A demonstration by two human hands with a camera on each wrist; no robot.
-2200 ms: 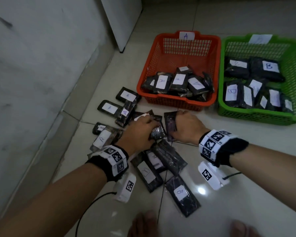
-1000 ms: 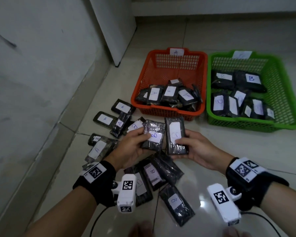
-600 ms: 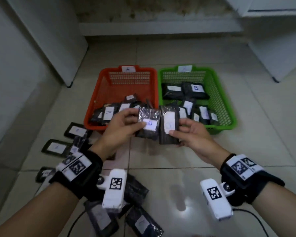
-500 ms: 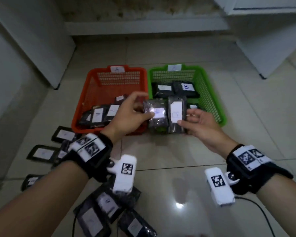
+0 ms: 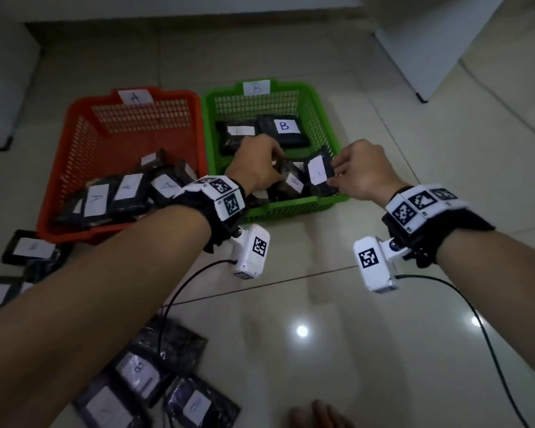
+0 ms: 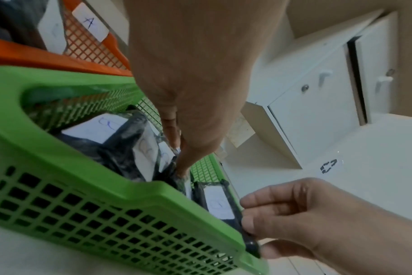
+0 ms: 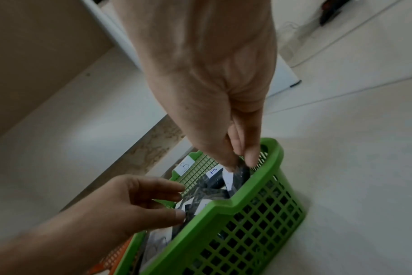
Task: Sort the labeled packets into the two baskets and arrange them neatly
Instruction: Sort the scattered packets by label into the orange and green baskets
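Observation:
Both hands reach into the green basket (image 5: 294, 206) tagged B, which holds several black packets with white labels. My left hand (image 5: 261, 168) pinches a crinkled black packet (image 5: 292, 180) low inside the basket's front half; its fingertips (image 6: 176, 158) point down among the packets. My right hand (image 5: 337, 174) pinches the edge of a second packet (image 5: 318, 172) standing on end against the right front corner, seen again as the packet (image 6: 216, 204) and the packet (image 7: 240, 174). The orange basket (image 5: 74, 143) tagged A sits to the left with several A packets (image 5: 127, 193).
Several loose packets (image 5: 142, 375) lie on the tiled floor near my left forearm, with more loose packets (image 5: 31, 248) left of the orange basket. White cabinets (image 5: 430, 41) stand at the back right. A cable (image 5: 476, 310) trails from the right wrist camera.
Both hands lifted a B packet each from the floor pile, carried them forward to the right, and have now lowered them into the green basket.

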